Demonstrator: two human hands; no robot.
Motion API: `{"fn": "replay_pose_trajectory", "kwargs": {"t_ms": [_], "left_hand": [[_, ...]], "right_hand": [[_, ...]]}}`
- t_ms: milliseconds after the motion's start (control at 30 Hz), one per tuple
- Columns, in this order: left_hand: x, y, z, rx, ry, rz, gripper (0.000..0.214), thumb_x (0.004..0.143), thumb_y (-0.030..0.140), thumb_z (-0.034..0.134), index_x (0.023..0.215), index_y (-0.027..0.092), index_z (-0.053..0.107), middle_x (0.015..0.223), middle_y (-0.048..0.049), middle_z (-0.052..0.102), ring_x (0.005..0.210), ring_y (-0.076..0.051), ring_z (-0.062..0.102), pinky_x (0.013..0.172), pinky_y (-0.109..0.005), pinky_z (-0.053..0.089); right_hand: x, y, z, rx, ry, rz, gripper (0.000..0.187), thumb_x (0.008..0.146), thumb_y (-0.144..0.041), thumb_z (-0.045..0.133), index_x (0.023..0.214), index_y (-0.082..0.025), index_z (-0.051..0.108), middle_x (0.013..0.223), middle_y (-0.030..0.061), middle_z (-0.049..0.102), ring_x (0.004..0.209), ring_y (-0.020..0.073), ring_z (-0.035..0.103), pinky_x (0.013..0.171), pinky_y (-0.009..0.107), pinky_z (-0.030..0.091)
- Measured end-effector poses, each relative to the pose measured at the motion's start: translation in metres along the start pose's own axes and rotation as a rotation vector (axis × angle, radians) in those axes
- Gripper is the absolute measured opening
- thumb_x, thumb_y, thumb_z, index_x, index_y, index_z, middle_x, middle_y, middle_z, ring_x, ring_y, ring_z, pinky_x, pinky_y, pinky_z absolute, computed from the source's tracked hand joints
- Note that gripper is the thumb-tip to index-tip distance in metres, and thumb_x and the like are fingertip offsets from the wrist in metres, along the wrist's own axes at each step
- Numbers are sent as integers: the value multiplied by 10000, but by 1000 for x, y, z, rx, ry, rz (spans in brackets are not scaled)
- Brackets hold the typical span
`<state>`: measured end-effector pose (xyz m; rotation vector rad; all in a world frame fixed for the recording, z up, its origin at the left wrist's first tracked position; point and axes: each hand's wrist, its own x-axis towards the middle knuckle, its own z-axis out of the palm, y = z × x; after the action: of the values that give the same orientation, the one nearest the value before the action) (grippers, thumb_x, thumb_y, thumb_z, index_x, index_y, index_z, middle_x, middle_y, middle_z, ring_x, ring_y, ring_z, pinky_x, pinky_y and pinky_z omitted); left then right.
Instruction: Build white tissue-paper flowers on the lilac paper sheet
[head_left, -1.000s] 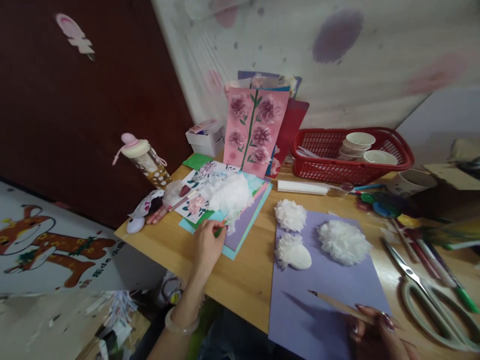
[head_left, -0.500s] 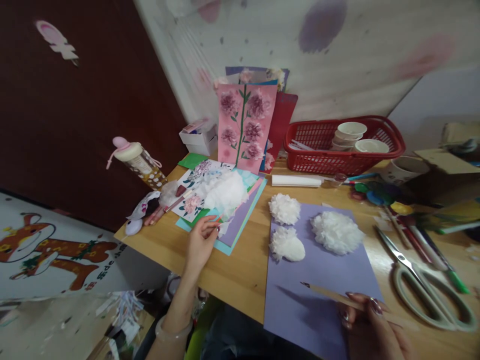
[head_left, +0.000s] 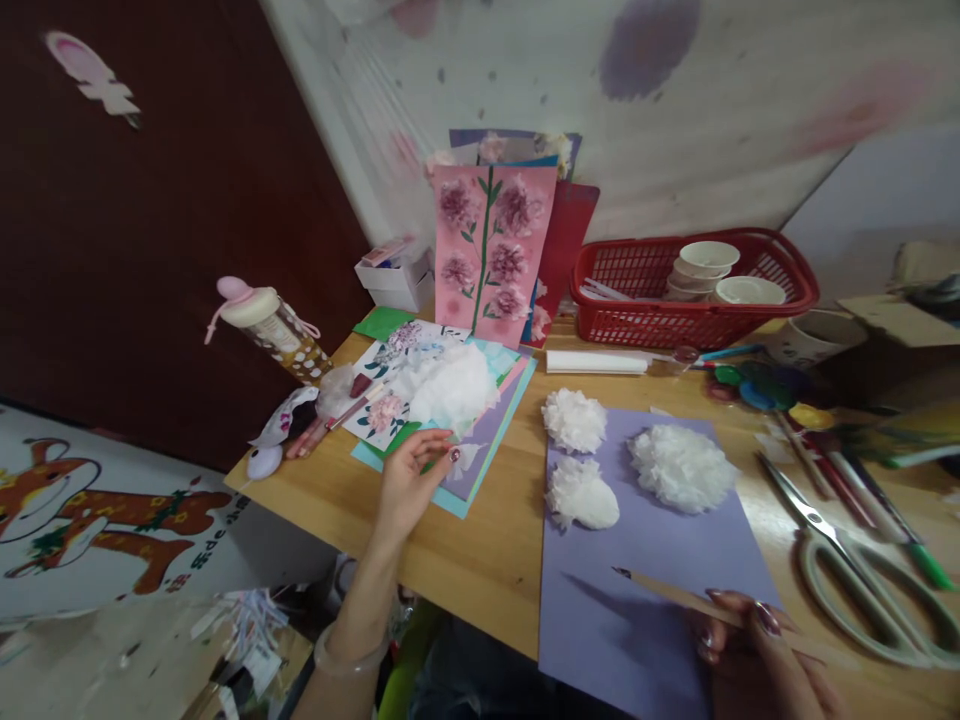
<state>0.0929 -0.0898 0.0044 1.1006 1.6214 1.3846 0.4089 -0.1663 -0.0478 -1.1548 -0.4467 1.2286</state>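
Right hand (head_left: 780, 660) pinches a pale wooden stick (head_left: 667, 592) between thumb and fingers, just over the near part of the purple sheet (head_left: 570, 640); its long axis runs on a slant, dark tip pointing left and a bit away, back end sticking out right past the hand; left hand (head_left: 411, 480) has thumb and fingertips nipped on a thin white tissue scrap (head_left: 470, 460); big puffy white flower (head_left: 682, 467) sits beyond the stick.
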Motion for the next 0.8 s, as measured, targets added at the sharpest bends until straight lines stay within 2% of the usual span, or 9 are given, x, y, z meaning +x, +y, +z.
{"fn": "replay_pose_trajectory", "kwargs": {"t_ms": [100, 167, 267, 333, 400, 467, 533, 600, 800], "left_hand": [[-15, 9, 10, -46, -137, -36, 339, 645, 292, 759, 947, 166, 670, 812, -59, 741, 776, -186, 713, 713, -288, 581], [-29, 12, 21, -57, -271, -61, 320, 671, 251, 752, 968, 173, 664, 800, -52, 744, 760, -177, 714, 712, -277, 582], [-51, 8, 42, 14, -423, -41, 269, 741, 183, 703, 1005, 198, 653, 803, -35, 749, 758, -167, 720, 699, -262, 582], [-63, 1, 55, 115, -466, 47, 258, 778, 145, 669, 1026, 215, 657, 822, -30, 754, 765, -168, 724, 705, -269, 587], [-70, -6, 64, 214, -470, 172, 258, 807, 128, 650, 1044, 228, 665, 857, -30, 759, 789, -172, 727, 739, -287, 594], [-73, -13, 70, 288, -450, 285, 250, 831, 140, 647, 1062, 232, 667, 885, -33, 758, 813, -175, 726, 768, -301, 599], [-73, -17, 73, 329, -413, 384, 242, 850, 154, 645, 1079, 228, 661, 887, -31, 753, 807, -173, 721, 765, -304, 602], [-72, -19, 76, 355, -371, 474, 238, 858, 152, 643, 1085, 222, 654, 875, -26, 746, 792, -167, 714, 755, -300, 600], [-69, -21, 83, 424, -284, 595, 252, 859, 141, 644, 1098, 218, 638, 839, -12, 733, 727, -156, 687, 716, -287, 585]], "right_hand": [[-9, -6, 17, 10, 89, -96, 304, 565, -430, 898, 665, -207, 717, 717, 23, 678, 553, 104, 540, 502, 231, 469], [-15, -9, 28, -15, 84, -144, 312, 570, -450, 895, 668, -207, 725, 678, 9, 658, 540, 94, 526, 495, 220, 443], [-24, -9, 32, -90, -11, -219, 273, 710, -487, 805, 751, -224, 749, 562, -3, 596, 560, 120, 534, 548, 246, 441], [-32, -7, 28, -159, -32, -313, 236, 799, -464, 739, 761, -232, 754, 572, 8, 608, 589, 141, 553, 580, 272, 448], [-39, -6, 23, -261, -61, -414, 186, 845, -396, 703, 790, -231, 767, 628, 29, 650, 600, 158, 579, 581, 291, 458], [-44, -5, 19, -394, -159, -515, 123, 872, -286, 666, 870, -224, 773, 679, 46, 684, 609, 177, 614, 564, 300, 471], [-45, -6, 19, -532, -297, -628, 176, 884, -171, 608, 971, -220, 753, 723, 48, 702, 629, 180, 645, 558, 291, 487], [-44, -8, 22, -639, -383, -729, 262, 890, -95, 546, 1050, -217, 714, 751, 40, 700, 643, 164, 652, 561, 269, 497], [-39, -6, 35, -766, -419, -857, 258, 913, -56, 491, 1082, -188, 634, 793, 47, 684, 667, 143, 641, 582, 243, 507]]}}
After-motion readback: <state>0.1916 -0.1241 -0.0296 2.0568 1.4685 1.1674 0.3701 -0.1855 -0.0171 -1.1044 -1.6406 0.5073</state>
